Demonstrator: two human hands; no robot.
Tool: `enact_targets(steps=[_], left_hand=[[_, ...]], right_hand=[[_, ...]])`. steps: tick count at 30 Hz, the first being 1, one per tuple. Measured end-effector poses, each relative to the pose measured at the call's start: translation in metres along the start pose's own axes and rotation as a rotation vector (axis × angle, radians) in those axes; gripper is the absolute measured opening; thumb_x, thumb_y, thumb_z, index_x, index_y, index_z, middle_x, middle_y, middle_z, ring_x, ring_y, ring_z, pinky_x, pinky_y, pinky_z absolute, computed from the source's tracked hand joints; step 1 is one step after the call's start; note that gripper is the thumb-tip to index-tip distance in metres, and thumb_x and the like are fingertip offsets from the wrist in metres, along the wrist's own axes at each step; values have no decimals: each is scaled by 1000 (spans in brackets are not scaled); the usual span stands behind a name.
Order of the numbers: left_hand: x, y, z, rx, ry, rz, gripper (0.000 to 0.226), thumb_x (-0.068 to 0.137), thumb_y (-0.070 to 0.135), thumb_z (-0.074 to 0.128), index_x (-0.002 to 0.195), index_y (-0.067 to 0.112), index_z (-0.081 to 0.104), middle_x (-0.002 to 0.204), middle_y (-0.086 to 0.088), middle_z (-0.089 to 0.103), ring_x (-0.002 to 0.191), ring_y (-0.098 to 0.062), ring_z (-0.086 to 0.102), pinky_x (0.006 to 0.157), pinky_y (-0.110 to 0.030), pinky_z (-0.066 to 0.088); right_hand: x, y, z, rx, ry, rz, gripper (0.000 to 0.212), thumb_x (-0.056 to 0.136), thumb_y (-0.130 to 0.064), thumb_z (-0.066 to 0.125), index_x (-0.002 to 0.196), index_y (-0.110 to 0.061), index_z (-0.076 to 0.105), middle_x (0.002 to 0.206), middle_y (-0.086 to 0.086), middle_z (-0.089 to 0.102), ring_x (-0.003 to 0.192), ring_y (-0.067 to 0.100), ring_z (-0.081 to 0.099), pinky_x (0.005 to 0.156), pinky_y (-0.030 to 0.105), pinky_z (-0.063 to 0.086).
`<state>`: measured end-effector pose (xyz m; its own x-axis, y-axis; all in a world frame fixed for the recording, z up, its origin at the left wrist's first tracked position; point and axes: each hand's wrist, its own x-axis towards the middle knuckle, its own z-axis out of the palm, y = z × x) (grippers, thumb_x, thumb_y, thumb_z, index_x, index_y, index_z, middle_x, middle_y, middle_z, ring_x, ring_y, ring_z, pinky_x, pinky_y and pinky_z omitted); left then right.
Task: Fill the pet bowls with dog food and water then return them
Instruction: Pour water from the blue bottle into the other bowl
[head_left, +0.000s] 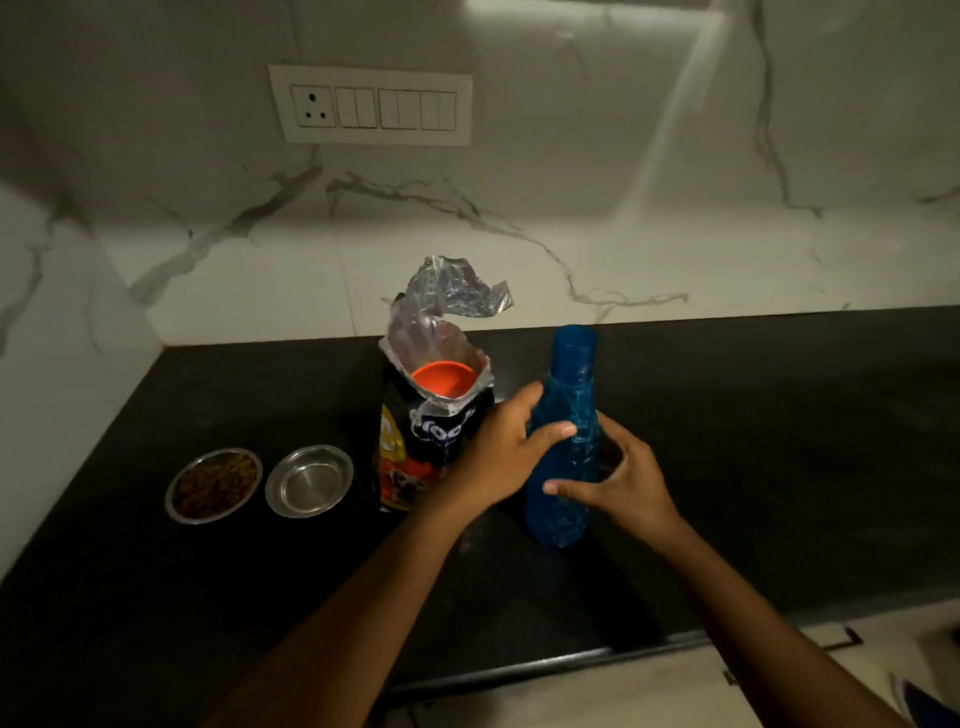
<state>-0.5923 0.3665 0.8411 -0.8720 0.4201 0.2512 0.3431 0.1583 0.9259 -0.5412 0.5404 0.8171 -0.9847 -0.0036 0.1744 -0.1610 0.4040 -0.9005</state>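
Note:
A blue plastic water bottle stands upright on the black counter. My left hand touches its left side with fingers spread. My right hand curls around its right side, fingers apart. To the left stands an open dog food bag with an orange cup inside its mouth. Further left sit two steel bowls: one holds brown kibble, the other is empty.
A marble wall rises behind the counter, with a white switch panel above. The side wall meets the counter at the left corner. The counter's front edge runs below my arms, with pale floor beyond it.

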Motion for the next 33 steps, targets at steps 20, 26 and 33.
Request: enact_targets(steps=[20, 26, 33], left_hand=[[66, -7, 32, 129, 221, -112, 79, 81, -5, 70, 149, 17, 36, 141, -7, 55, 130, -18, 52, 109, -42, 44], [27, -39, 55, 245, 197, -214, 88, 90, 13, 65, 156, 27, 8, 162, 1, 24, 147, -13, 25, 120, -36, 24], [-44, -85, 81, 123, 180, -469, 74, 90, 3, 63, 152, 16, 26, 155, -1, 33, 138, -15, 36, 112, -32, 35]], right_hand=[[102, 52, -37, 95, -269, -84, 82, 70, -11, 87, 141, -19, 48, 133, -10, 60, 121, -1, 57, 102, 20, 48], [68, 66, -22, 48, 12, -18, 85, 65, -25, 91, 135, -24, 42, 131, -8, 50, 117, 2, 51, 98, 22, 45], [19, 80, 15, 164, 163, -5, 19, 83, -18, 78, 94, -19, 63, 91, 0, 65, 85, 13, 63, 80, 28, 54]])
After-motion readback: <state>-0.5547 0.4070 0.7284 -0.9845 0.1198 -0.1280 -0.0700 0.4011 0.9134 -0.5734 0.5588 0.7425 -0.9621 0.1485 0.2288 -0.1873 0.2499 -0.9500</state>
